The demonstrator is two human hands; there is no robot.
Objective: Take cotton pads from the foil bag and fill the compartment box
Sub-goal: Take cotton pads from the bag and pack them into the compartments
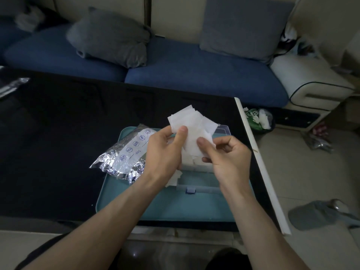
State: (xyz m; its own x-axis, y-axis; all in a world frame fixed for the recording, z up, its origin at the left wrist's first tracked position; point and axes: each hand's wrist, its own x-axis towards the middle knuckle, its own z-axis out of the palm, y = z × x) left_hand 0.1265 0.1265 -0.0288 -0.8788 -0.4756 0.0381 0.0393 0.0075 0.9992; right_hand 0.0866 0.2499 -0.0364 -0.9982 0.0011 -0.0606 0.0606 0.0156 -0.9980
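Both forearms reach in from the bottom edge over a teal tray (169,209) on a black table (58,133). Left hand (163,151) pinches a fanned stack of white cotton pads (191,121) between thumb and curled fingers. Right hand (227,154) grips the same stack from the other side, thumb on top. Hands are held above a clear compartment box (200,187), largely hidden; some pads lie in it. Crumpled foil bag (124,158) rests on the tray's left edge, just beside the left wrist.
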